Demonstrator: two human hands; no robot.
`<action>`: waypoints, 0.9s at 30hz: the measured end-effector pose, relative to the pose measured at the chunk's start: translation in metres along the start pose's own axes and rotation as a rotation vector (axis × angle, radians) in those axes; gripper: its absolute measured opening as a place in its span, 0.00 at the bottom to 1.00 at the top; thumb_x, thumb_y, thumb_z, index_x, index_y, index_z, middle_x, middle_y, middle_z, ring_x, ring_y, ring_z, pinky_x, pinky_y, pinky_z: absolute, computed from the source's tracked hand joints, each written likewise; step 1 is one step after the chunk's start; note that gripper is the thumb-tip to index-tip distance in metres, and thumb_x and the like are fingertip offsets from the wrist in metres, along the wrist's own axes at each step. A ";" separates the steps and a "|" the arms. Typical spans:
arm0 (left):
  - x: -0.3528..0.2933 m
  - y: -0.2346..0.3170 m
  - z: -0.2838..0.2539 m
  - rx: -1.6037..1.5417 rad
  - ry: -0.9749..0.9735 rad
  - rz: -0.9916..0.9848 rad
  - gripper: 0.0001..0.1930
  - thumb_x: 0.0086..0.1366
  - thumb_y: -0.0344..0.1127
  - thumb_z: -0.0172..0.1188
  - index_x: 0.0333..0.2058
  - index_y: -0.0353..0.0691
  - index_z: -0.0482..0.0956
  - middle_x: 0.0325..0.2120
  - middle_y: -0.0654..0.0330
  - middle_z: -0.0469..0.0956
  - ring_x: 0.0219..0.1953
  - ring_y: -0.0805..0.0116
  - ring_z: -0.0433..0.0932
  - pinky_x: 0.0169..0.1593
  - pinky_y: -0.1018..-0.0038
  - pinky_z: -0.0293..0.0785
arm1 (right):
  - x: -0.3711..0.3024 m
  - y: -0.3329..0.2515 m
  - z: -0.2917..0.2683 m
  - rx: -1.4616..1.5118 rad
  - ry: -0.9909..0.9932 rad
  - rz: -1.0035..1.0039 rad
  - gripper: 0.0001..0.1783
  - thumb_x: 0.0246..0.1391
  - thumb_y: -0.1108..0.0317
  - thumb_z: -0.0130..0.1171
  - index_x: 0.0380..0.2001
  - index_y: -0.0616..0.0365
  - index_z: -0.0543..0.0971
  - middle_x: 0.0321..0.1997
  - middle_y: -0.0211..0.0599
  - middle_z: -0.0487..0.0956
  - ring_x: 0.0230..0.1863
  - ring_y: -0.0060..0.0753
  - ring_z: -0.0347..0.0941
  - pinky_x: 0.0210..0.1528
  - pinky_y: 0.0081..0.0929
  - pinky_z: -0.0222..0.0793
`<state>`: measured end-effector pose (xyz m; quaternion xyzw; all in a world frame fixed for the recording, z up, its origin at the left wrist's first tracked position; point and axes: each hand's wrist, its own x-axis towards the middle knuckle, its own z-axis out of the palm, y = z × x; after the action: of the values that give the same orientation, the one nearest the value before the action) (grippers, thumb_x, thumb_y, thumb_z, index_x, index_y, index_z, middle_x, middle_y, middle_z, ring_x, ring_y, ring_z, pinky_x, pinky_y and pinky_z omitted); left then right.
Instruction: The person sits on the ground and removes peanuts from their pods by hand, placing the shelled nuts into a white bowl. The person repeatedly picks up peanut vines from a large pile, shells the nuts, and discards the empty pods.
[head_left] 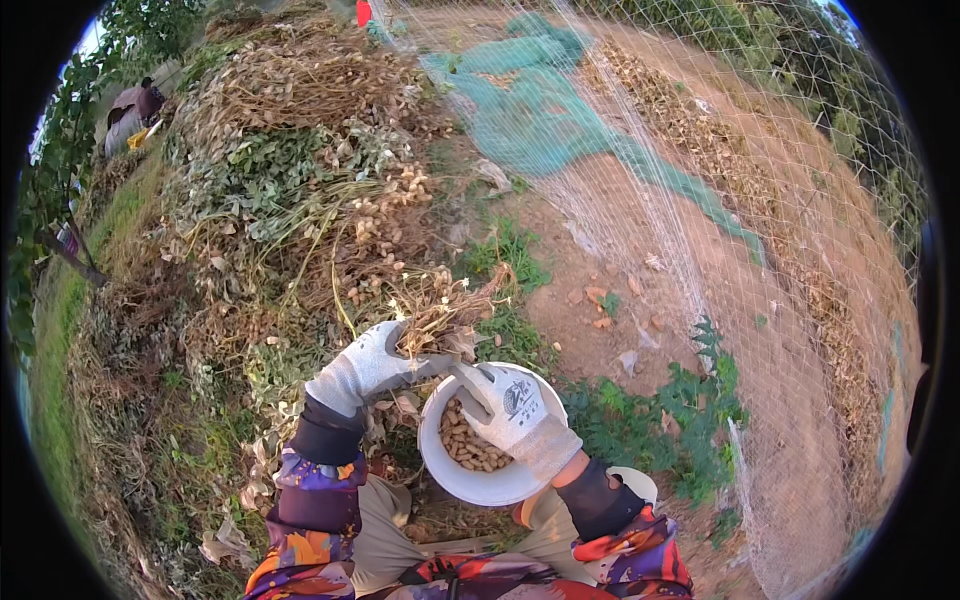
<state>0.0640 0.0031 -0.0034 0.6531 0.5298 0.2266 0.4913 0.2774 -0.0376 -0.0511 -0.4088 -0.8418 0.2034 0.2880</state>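
Both of my gloved hands are up at the same clump of peanut plant (440, 312). My left hand (368, 368) is closed around the stems and roots, holding the clump just above the rim of a white bowl (442, 465). My right hand (510, 408) hangs over the bowl with its fingers curled in toward the base of the clump; I cannot tell whether it pinches a pod or only touches the roots. The bowl sits low between my knees and holds a layer of loose peanuts (468, 445), partly covered by my right glove. Beyond my left hand a big pile of pulled plants (300, 170) spreads up the left half of the view, dry brown stalks mixed with green leaves and pale pods. To the right, bare reddish soil (640, 260) runs under a fine white net (760, 330), and a green net (540, 110) lies bunched farther off. Low weeds (660, 410) grow just beside the bowl.
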 end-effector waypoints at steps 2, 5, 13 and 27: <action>-0.001 -0.003 0.000 -0.128 -0.033 0.017 0.29 0.48 0.37 0.68 0.48 0.32 0.70 0.39 0.59 0.77 0.40 0.72 0.73 0.46 0.75 0.70 | 0.001 -0.003 0.004 -0.058 -0.095 0.015 0.23 0.48 0.66 0.54 0.50 0.51 0.69 0.41 0.40 0.73 0.42 0.44 0.70 0.43 0.38 0.66; -0.007 0.013 0.008 -0.113 -0.034 0.061 0.29 0.49 0.35 0.66 0.49 0.33 0.69 0.39 0.58 0.77 0.40 0.71 0.73 0.46 0.75 0.70 | -0.006 0.004 0.015 -0.076 -0.142 -0.203 0.28 0.49 0.64 0.51 0.57 0.51 0.63 0.42 0.43 0.72 0.41 0.45 0.70 0.41 0.39 0.66; -0.002 -0.032 -0.002 -0.225 0.186 -0.122 0.18 0.50 0.28 0.63 0.41 0.34 0.72 0.29 0.62 0.75 0.29 0.76 0.71 0.33 0.76 0.71 | -0.001 -0.010 -0.016 0.286 0.076 -0.074 0.12 0.50 0.65 0.54 0.38 0.56 0.75 0.31 0.41 0.76 0.32 0.47 0.73 0.34 0.36 0.68; -0.004 -0.016 0.009 -0.154 0.035 -0.001 0.29 0.44 0.31 0.67 0.46 0.27 0.69 0.33 0.56 0.77 0.35 0.73 0.74 0.39 0.76 0.72 | 0.022 -0.026 -0.041 1.001 -0.209 0.583 0.18 0.50 0.59 0.58 0.40 0.60 0.74 0.31 0.31 0.76 0.31 0.19 0.69 0.34 0.20 0.64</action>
<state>0.0627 -0.0048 -0.0203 0.6089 0.5196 0.2776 0.5312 0.2778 -0.0307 0.0018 -0.4153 -0.5202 0.6861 0.2936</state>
